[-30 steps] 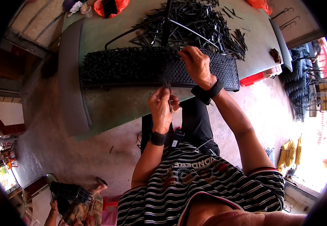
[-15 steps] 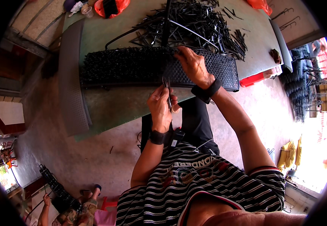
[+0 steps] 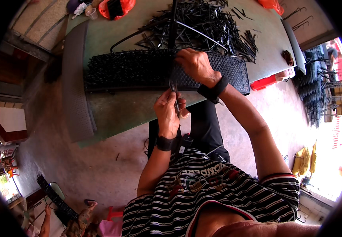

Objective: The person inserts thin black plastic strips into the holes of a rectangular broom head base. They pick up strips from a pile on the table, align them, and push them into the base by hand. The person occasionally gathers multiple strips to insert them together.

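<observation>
Item: long black perforated plastic panel [image 3: 139, 69], studded over most of its top with short upright black pins, lying flat across the green surface [image 3: 131, 110] and running left to right in front of the seated person. It looked light and fairly stiff, though long enough to flex if lifted by one end; the pinned face seemed prickly, so the bare rim or the unpinned mesh at its right end was judged the safer place to take hold.

Item: thin black pins [image 3: 175, 93], a small bundle, slim, rigid and easily dropped; best pinched near the middle.

Right hand [image 3: 194, 65]: palm down on the panel's right-centre, fingers curled and pressing on it, holding nothing that could be made out.

Left hand [image 3: 168, 112]: raised just off the near edge of the panel, closed narrowly round the bundle of pins, their tips pointing up toward the panel. The two hands were near each other, the panel's edge between them.

Item: loose heap of black rods and pins [image 3: 202, 23], on the surface beyond the panel.

Item: grey panel [image 3: 74, 83], at the surface's left end.
</observation>
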The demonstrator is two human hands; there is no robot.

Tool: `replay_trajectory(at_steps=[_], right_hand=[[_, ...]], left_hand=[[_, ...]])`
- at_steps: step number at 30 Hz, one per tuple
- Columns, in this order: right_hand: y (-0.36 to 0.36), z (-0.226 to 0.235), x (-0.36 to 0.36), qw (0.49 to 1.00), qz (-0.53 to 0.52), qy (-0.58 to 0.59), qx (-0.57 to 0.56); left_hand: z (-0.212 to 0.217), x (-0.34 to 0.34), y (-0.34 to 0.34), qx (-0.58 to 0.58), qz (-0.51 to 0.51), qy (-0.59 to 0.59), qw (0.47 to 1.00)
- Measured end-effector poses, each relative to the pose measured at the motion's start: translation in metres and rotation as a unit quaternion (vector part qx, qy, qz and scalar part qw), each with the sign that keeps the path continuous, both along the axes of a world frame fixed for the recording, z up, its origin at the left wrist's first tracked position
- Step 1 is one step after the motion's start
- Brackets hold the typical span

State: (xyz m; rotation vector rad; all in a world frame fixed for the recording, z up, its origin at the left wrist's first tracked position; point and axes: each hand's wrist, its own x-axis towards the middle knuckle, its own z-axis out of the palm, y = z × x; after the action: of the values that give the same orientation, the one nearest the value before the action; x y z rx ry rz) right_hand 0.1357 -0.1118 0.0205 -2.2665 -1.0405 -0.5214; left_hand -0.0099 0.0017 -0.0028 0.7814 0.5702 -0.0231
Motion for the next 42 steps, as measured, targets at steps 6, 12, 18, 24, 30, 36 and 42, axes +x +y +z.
replay_trajectory(at_steps=[6,12,18,24,30,36,42], right_hand=[[-0.014,-0.009,-0.002,0.998,0.044,-0.027,-0.026],[-0.008,0.018,-0.031,0.984,-0.101,0.143,0.037],[-0.014,0.013,-0.063,0.902,-0.044,0.418,0.094],[-0.019,0.006,-0.075,0.889,-0.104,0.426,0.13],[-0.017,0.015,-0.104,0.94,-0.078,0.22,0.247],[-0.023,0.022,-0.108,0.903,-0.142,0.215,0.344],[-0.035,0.008,-0.099,0.977,0.144,-0.155,0.003]], left_hand=[[-0.002,-0.001,0.001,-0.014,0.007,-0.003,1.0],[-0.004,-0.001,-0.001,-0.036,0.007,-0.024,0.999],[0.001,-0.001,-0.009,-0.045,-0.05,-0.033,0.997],[0.001,-0.002,-0.012,0.027,-0.031,-0.005,0.999],[-0.016,0.0,-0.002,-0.064,0.081,-0.074,0.992],[-0.009,0.0,0.009,-0.073,0.088,-0.085,0.99],[-0.002,0.001,0.001,-0.146,-0.061,-0.053,0.986]])
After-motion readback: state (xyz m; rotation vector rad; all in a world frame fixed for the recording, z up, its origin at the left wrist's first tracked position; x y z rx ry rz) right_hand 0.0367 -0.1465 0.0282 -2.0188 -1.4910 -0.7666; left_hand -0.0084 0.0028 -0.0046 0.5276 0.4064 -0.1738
